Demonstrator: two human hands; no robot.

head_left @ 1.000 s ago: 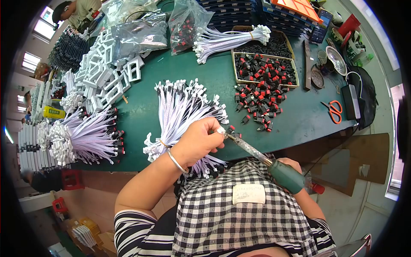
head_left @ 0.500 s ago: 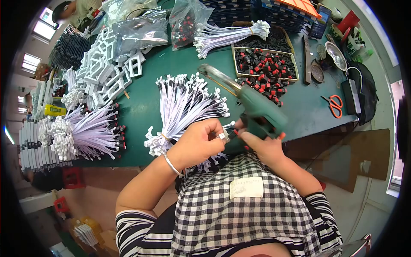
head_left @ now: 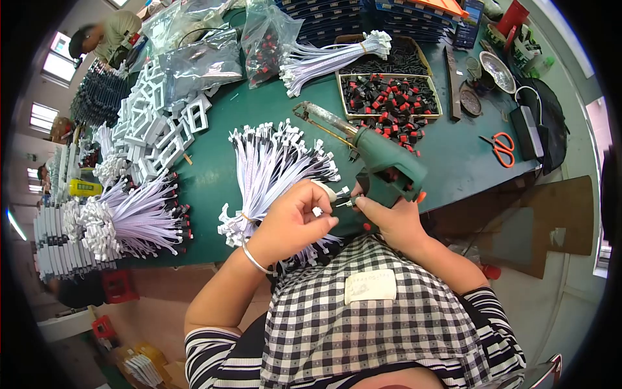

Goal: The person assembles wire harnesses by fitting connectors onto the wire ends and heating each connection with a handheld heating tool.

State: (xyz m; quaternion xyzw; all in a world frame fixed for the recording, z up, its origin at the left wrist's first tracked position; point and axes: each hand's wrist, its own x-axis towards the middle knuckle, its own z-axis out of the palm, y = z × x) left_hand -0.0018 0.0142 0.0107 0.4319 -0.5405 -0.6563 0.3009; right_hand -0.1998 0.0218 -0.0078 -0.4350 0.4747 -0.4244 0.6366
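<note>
My left hand, wearing a silver bangle, is curled with a small white connector in its fingers. Close by on the right, my right hand grips the green pistol-shaped soldering gun, whose metal barrel points up and left. My right thumb is pressed against a small dark part with a thin light lead at its end; the part's kind is too small to tell. Left of the hands lies a bundle of white cables with white connectors, tied by a band and partly behind my left hand.
A box of black-and-red switches overflows onto the green bench. Orange-handled scissors lie on the right. White frames and another cable bundle fill the left. Another person sits at the far left.
My left fingers have loosened and drawn slightly left from my right hand, showing the white connector. The soldering gun, blurred before, is now steadier. The whole view has shifted slightly.
</note>
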